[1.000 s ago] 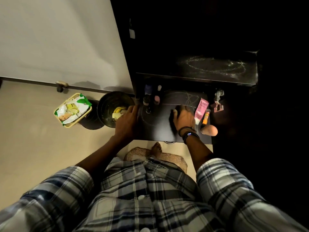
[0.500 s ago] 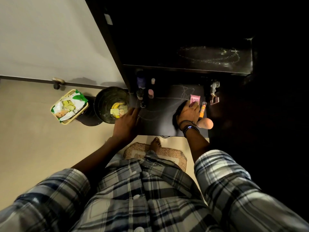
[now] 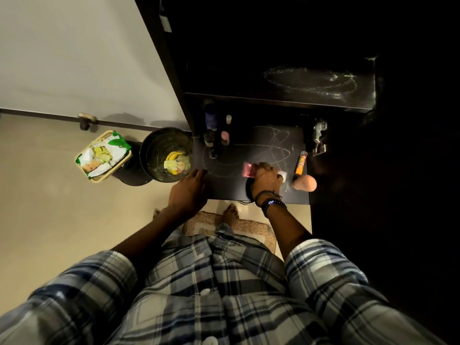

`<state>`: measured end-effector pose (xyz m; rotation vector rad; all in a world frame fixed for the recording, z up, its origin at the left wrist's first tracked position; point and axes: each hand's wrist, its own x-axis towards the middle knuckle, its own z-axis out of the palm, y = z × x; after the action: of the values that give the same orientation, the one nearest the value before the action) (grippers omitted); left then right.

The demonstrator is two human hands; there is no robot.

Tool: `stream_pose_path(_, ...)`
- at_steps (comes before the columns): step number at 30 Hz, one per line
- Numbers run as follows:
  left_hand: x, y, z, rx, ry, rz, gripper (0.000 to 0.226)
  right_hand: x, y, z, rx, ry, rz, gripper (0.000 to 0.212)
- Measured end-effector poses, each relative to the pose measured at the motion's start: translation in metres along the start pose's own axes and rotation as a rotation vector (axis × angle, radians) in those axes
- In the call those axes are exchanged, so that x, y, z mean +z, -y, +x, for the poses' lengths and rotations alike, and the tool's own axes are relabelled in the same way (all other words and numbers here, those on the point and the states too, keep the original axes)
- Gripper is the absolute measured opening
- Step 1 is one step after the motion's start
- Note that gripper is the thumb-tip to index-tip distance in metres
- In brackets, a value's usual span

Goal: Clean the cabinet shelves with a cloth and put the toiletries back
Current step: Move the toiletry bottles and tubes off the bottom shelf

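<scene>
A dark lower shelf (image 3: pixel 251 148) shows pale wipe streaks. My right hand (image 3: pixel 265 179) grips a pink tube (image 3: pixel 249 169), which lies sideways with its white cap pointing right. A dark cloth (image 3: pixel 249 189) shows under the heel of that hand. My left hand (image 3: pixel 189 190) rests flat on the shelf's front left corner. Right of my right hand lie an orange tube (image 3: pixel 300 162) and a peach egg-shaped sponge (image 3: pixel 305 183). Several small bottles (image 3: pixel 214 135) stand at the shelf's back left.
The upper shelf (image 3: pixel 311 80) is bare and streaked. A metal hinge (image 3: pixel 317 138) sits at the lower shelf's right side. On the floor to the left stand a black bin (image 3: pixel 159 145) and a yellow basket (image 3: pixel 86 168) of packets. A mat (image 3: pixel 258 227) lies under my foot.
My right hand left its wiping spot and took hold of the pink tube, which now lies sideways nearer the shelf's front. My left hand slid slightly toward the front corner.
</scene>
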<state>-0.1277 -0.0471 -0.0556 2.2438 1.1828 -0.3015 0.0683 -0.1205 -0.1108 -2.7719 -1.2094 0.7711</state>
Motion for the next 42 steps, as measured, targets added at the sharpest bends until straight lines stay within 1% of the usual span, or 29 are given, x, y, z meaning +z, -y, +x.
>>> stream_pose_path(2, 0.006, 0.006, -0.002, 0.0, 0.024, 0.004, 0.042, 0.008, 0.007, -0.008, -0.124, 0.045, -0.023, 0.04)
stream_pose_path(3, 0.007, 0.008, -0.003, 0.001, 0.034, 0.003, 0.039, 0.011, 0.01, -0.011, -0.156, 0.048, -0.055, 0.044)
stream_pose_path(4, 0.008, 0.011, -0.004, -0.003, 0.037, -0.009, 0.038, 0.014, 0.012, -0.014, -0.143, 0.026, -0.088, 0.049)
stream_pose_path(6, 0.008, 0.014, -0.008, -0.023, 0.031, -0.039, 0.038, 0.012, 0.012, -0.018, 0.015, -0.041, -0.089, 0.053)
stream_pose_path(8, 0.007, 0.017, -0.011, -0.038, 0.028, -0.046, 0.038, 0.005, 0.008, -0.019, 0.17, -0.073, -0.009, 0.045)
stream_pose_path(9, 0.006, 0.018, -0.012, -0.044, 0.026, -0.047, 0.037, 0.002, 0.005, -0.019, 0.191, -0.081, 0.021, 0.039)
stream_pose_path(12, 0.007, 0.022, -0.014, -0.042, 0.009, -0.069, 0.033, -0.001, 0.003, -0.014, 0.113, -0.099, 0.157, 0.027)
stream_pose_path(14, 0.008, 0.023, -0.014, -0.028, 0.013, -0.085, 0.034, 0.003, 0.01, -0.013, 0.061, -0.094, 0.257, 0.025)
stream_pose_path(16, 0.008, 0.025, -0.013, -0.034, 0.031, -0.096, 0.037, 0.006, 0.027, -0.016, 0.049, -0.065, 0.336, 0.025)
stream_pose_path(19, 0.008, 0.027, -0.011, -0.054, 0.045, -0.097, 0.038, 0.017, 0.05, -0.02, -0.014, -0.001, 0.326, 0.019)
stream_pose_path(22, 0.01, 0.03, -0.012, -0.059, 0.053, -0.09, 0.038, 0.024, 0.061, -0.018, -0.029, 0.035, 0.329, 0.025)
stream_pose_path(23, 0.01, 0.03, -0.013, -0.057, 0.055, -0.091, 0.038, 0.022, 0.062, -0.016, -0.047, 0.036, 0.308, 0.028)
stream_pose_path(25, 0.01, 0.029, -0.014, -0.054, 0.058, -0.085, 0.039, 0.013, 0.059, -0.016, -0.114, 0.003, 0.18, 0.034)
stream_pose_path(27, 0.01, 0.027, -0.013, -0.04, 0.056, -0.074, 0.039, -0.004, 0.048, -0.017, -0.123, -0.104, 0.083, 0.035)
stream_pose_path(29, 0.012, 0.022, -0.011, -0.002, 0.052, -0.079, 0.04, -0.026, 0.03, -0.019, -0.046, -0.211, -0.026, 0.034)
stream_pose_path(31, 0.013, 0.014, -0.006, 0.036, 0.064, -0.097, 0.038, -0.048, 0.006, -0.023, 0.084, -0.252, -0.159, 0.037)
stream_pose_path(33, 0.015, 0.001, 0.001, 0.044, 0.082, -0.103, 0.037, -0.066, -0.017, -0.029, 0.18, -0.224, -0.268, 0.048)
stream_pose_path(35, 0.016, -0.012, 0.007, 0.038, 0.097, -0.091, 0.039, -0.075, -0.037, -0.036, 0.222, -0.162, -0.287, 0.064)
stream_pose_path(37, 0.018, -0.023, 0.012, 0.042, 0.103, -0.074, 0.04, -0.076, -0.051, -0.04, 0.249, -0.123, -0.298, 0.073)
stream_pose_path(39, 0.019, -0.031, 0.016, 0.043, 0.103, -0.072, 0.04, -0.074, -0.063, -0.042, 0.244, -0.148, -0.297, 0.065)
stream_pose_path(42, 0.02, -0.036, 0.017, 0.044, 0.1, -0.079, 0.041, -0.073, -0.076, -0.037, 0.22, -0.139, -0.161, 0.041)
